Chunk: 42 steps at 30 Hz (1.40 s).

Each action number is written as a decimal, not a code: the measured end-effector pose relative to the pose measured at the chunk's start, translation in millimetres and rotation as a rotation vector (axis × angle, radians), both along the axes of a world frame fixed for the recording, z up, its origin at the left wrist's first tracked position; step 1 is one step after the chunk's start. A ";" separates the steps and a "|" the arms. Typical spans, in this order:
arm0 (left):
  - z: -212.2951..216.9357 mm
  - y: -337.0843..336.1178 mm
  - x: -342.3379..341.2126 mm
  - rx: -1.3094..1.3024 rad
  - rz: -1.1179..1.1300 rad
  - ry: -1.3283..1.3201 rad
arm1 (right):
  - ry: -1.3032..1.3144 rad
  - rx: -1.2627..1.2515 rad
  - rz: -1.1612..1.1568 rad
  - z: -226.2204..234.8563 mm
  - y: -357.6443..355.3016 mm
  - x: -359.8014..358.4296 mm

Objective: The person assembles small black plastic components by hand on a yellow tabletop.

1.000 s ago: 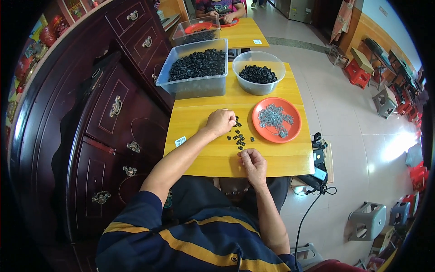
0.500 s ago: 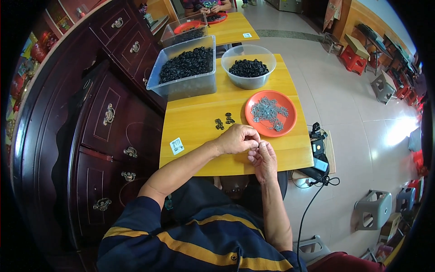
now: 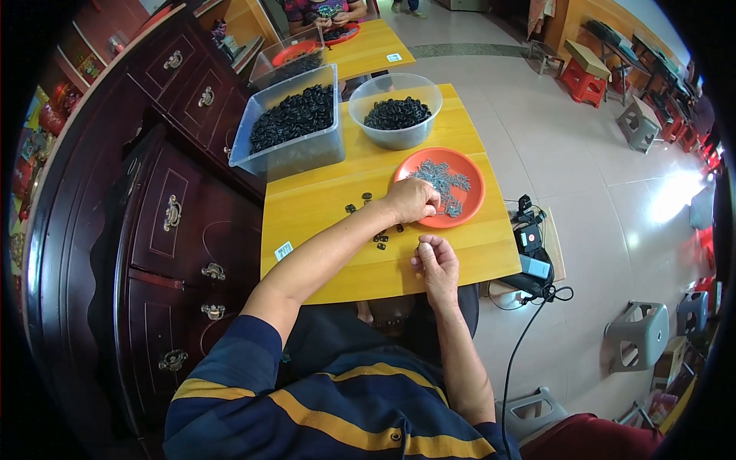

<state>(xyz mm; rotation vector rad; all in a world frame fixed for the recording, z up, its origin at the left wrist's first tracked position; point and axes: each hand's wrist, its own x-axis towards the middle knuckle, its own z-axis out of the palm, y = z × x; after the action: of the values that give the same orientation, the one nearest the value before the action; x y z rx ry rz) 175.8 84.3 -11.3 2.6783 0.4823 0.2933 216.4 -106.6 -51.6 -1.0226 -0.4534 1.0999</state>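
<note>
My left hand reaches over the near left rim of a round orange plate. Its fingers are bent together at the edge of a heap of small silvery metal pieces; whatever is between the fingertips is hidden. Nearer the table's front edge, my right hand is raised with thumb and forefinger pinched. Something tiny may sit at those fingertips, too small to name. Several small black pieces lie loose on the yellow table, some beyond my left forearm and some on its near side.
A rectangular clear bin and a round clear tub, both holding black pieces, stand at the back. Dark wooden drawers flank the left. Black devices with cables sit right of the table. Another person works at a far table.
My left hand has parted from my right hand and moved forward to the orange plate. The loose black pieces now lie more scattered. The whole view has shifted slightly.
</note>
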 end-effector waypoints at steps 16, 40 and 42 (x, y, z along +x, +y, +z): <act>9.8 9.6 7.5 0.153 -0.166 0.030 | -0.029 0.033 0.040 -1.5 -0.1 3.4; 7.0 -86.3 -103.7 -0.547 0.239 -0.411 | -0.279 0.059 -0.009 -4.0 1.3 -16.0; 5.2 -85.8 -102.4 -0.527 0.227 -0.412 | -0.268 0.048 -0.006 -4.6 1.3 -15.8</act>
<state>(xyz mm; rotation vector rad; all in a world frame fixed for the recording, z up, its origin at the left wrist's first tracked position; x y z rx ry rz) 73.4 -1.5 -6.2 1.9875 0.6282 0.6638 200.6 -105.3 -56.2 -1.1333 -0.6883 0.9455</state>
